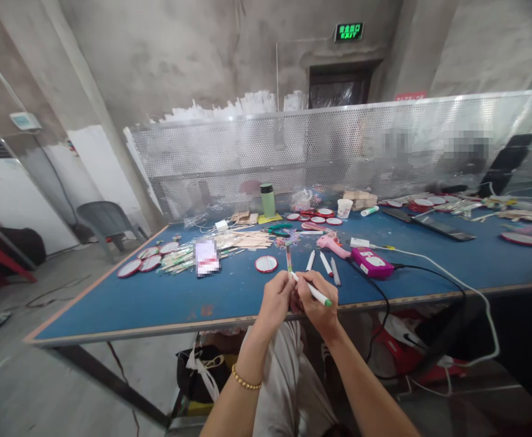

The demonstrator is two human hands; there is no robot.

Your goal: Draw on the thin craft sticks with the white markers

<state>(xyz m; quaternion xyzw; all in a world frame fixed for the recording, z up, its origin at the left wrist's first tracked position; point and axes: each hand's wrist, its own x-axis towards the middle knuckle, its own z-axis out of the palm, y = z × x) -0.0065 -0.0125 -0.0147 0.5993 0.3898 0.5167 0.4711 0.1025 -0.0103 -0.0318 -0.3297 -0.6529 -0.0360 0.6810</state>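
Note:
My left hand (275, 295) is closed around the lower end of a narrow flat stick (288, 258), which stands up from the fingers and shows red and green colouring. In my right hand (324, 314) is a white marker pen (319, 294) with a green end, its tip pointing at the stick close to the left fingers. Both hands meet at the table's near edge. Just beyond them lie a white marker (310, 260), a second one with a red end (326, 264) and a greyish marker (335, 271). A round red-rimmed disc (266, 264) rests left of the stick.
Wooden sticks (252, 240) and a pixelated packet (207, 257) lie left on the blue table (156, 309). Behind stand a green bottle (268, 201) and paper cup (344, 209). A pink glue gun (333, 244), purple box (372, 263) and cables are at right.

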